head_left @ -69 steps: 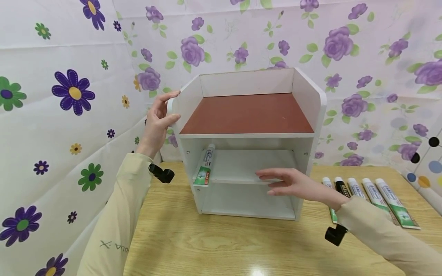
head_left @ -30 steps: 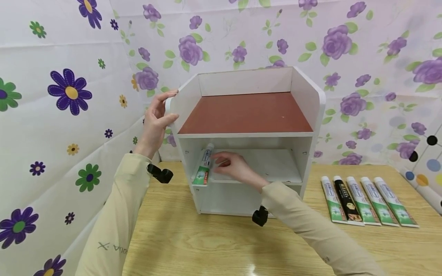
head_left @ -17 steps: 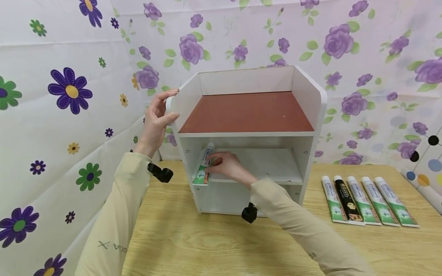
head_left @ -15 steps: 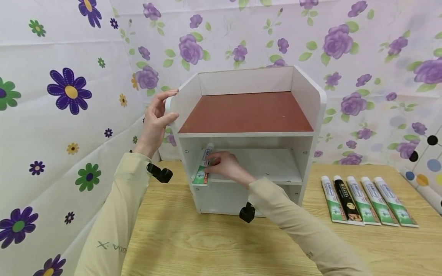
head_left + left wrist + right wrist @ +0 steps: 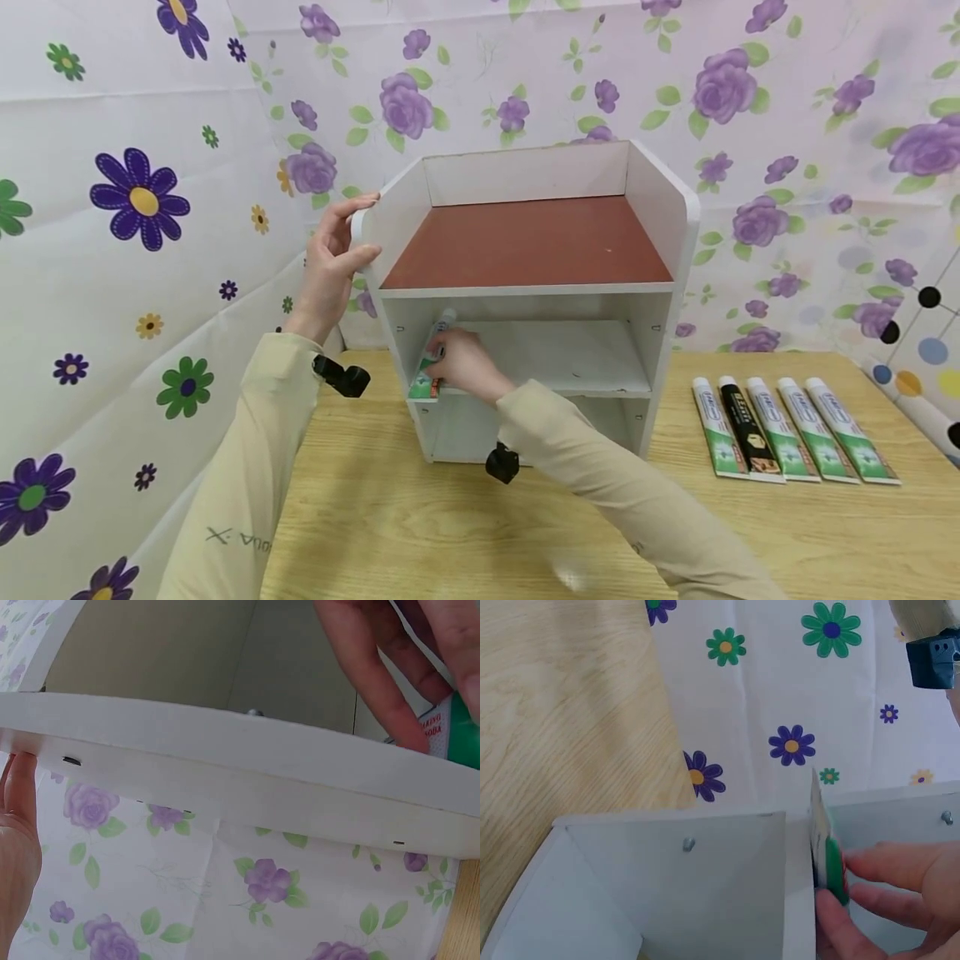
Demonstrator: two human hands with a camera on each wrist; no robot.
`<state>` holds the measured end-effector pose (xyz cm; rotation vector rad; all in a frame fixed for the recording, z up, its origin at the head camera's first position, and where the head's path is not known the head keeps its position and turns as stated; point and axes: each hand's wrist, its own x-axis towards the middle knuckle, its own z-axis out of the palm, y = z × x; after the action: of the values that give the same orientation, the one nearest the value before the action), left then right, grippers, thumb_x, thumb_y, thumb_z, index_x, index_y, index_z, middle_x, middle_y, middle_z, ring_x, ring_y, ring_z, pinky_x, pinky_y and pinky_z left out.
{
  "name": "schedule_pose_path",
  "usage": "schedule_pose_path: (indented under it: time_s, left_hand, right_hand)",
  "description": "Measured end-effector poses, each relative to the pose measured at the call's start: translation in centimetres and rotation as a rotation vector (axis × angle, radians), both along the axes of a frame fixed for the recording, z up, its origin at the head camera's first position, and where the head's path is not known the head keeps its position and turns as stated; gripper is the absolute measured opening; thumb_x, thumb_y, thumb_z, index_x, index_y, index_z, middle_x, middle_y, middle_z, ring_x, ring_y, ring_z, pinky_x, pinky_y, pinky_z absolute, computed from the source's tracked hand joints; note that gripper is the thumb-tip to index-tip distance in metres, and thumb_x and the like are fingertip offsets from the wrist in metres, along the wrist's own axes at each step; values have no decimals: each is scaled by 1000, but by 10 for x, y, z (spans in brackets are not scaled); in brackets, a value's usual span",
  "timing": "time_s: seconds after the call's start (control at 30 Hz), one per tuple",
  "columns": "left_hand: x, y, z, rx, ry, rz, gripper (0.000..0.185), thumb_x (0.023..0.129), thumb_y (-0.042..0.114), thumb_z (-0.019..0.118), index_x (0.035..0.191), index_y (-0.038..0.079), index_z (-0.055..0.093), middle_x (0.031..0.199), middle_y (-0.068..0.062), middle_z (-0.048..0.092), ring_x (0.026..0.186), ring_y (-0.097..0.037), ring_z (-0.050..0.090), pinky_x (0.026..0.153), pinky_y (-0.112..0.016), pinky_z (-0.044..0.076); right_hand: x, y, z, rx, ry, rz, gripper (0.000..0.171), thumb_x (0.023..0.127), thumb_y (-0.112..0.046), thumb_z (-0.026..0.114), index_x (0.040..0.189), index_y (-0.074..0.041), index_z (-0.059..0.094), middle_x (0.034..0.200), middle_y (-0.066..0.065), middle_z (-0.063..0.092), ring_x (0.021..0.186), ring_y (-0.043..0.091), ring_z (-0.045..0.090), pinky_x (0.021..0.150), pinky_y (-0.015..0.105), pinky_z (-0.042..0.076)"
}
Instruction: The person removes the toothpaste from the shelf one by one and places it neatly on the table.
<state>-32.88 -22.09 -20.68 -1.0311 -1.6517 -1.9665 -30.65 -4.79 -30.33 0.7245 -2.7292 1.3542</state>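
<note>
A white shelf unit [image 5: 540, 287] with a brown top board stands on the wooden table [image 5: 420, 533]. My left hand [image 5: 352, 229] grips the front edge of its upper left side panel; in the left wrist view the palm [image 5: 19, 832] lies against the panel edge [image 5: 225, 772]. A white and green toothpaste tube [image 5: 423, 379] leans at the left end of the middle shelf. My right hand [image 5: 450, 354] reaches into that shelf and pinches the tube. In the right wrist view, fingers [image 5: 892, 870] and thumb lie either side of the tube [image 5: 831, 870].
Several toothpaste tubes [image 5: 787, 429], one of them black [image 5: 742, 429], lie side by side on the table to the right of the shelf unit. Flower-print cloth [image 5: 135, 250] hangs close behind and to the left. The bottom shelf compartment [image 5: 585, 421] holds nothing visible.
My right hand has moved left along the middle shelf from the open right side to the leaning tube and closed on it. The left hand has stayed on the side panel.
</note>
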Motion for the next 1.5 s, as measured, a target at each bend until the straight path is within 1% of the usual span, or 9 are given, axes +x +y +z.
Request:
schedule_pose_path:
  time_s: [0.17,0.23,0.5,0.7,1.0,1.13,1.23,1.4,1.5]
  left_hand:
    - [2,-1,2,1,-5,2,46,78,-14,51,119,8,54,134,-12,38,116,-29,36,81,-32,42]
    - [2,-2,2,3,-7,3,46,79,-13,51,119,8,54,134,-12,38,115,-30,37,80,-32,42]
    - [1,-2,2,-8,-3,3,47,78,-15,51,120,8,53,135,-12,37,114,-30,37,80,-32,42]
    - [1,-1,-1,1,-5,1,47,78,-14,51,120,8,54,134,-12,38,115,-29,36,81,-31,42]
    - [0,0,0,0,-9,6,47,78,-14,51,120,8,54,134,-12,38,115,-29,37,81,-32,42]
    - [1,-1,0,0,-14,7,47,78,-13,52,120,8,54,134,-12,38,116,-30,36,82,-32,42]
    - [1,-1,0,-2,-24,12,47,78,-14,52,120,8,54,134,-12,38,117,-29,35,83,-33,41]
    - [2,-1,0,-13,-34,26,47,79,-13,52,120,9,53,135,-10,38,117,-29,36,83,-33,41]
    - [2,-1,1,-16,-34,30,47,79,-13,53,120,10,53,135,-10,38,116,-29,36,83,-34,42]
  right_hand:
    - [0,-8,3,17,12,-21,20,77,-4,70,95,1,63,80,4,58,65,13,49,54,22,42]
    - [-1,-10,3,1,-13,-29,21,76,-4,70,96,0,64,84,4,58,67,13,51,56,23,43]
    - [-3,-10,3,-207,-244,-38,28,74,2,72,101,2,65,91,9,58,65,17,61,57,24,50]
    - [-5,0,2,-271,-355,-24,32,74,2,72,106,1,65,90,10,58,68,19,62,59,27,51]
    - [-4,20,1,-306,-436,30,34,76,4,68,110,1,63,90,13,62,76,21,62,63,29,51]
    - [-3,28,2,-286,-432,53,33,77,3,68,110,0,64,91,14,61,77,20,62,64,29,51]
    - [-2,38,4,-261,-423,102,33,78,1,68,110,-1,64,94,13,61,78,20,61,65,30,51]
    - [0,61,10,-228,-418,258,33,79,1,67,112,-2,63,101,11,60,85,20,59,70,34,50]
    - [1,73,13,-211,-422,328,33,79,3,66,111,0,62,101,13,61,86,21,58,71,36,50]
